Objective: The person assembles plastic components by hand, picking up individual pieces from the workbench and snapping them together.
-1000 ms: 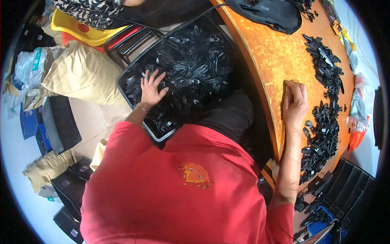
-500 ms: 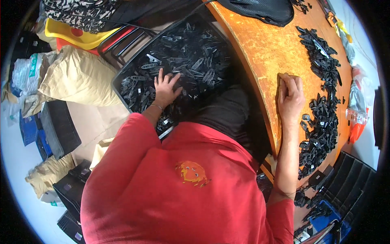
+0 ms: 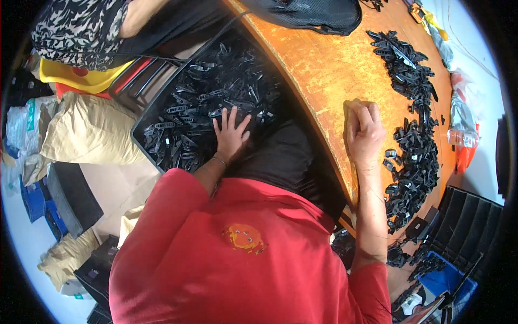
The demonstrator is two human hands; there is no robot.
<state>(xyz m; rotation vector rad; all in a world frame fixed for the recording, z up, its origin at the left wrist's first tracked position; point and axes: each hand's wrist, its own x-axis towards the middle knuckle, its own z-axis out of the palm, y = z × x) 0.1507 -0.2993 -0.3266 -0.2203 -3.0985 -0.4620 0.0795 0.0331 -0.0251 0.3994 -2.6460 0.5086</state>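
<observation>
My left hand (image 3: 232, 135) is open, fingers spread, over a big black bin (image 3: 136, 129) beside my lap. Beneath and around its fingertips lie many loose black plastic parts (image 3: 186, 94), long and slotted like clips; I cannot tell whether the fingers press on them. My right hand (image 3: 367, 132) rests on the wooden table (image 3: 318, 59) close to its near edge. Its fingers are curled in, and the palm side is hidden, so anything inside does not show. To the right of it runs a long heap of small black plastic pieces (image 3: 418, 156).
A dark mesh chair back (image 3: 318, 13) overhangs the table's far end. Another person's patterned sleeve and arm (image 3: 137, 19) show at the top left. A yellow seat (image 3: 86, 75) and a brown paper sack (image 3: 89, 129) stand left of the bin. A blue crate (image 3: 445, 278) sits at lower right.
My left hand has shifted right and slightly nearer over the bin, fingers still spread. The view has swung, so table and bin appear further left. My right hand stays curled on the table.
</observation>
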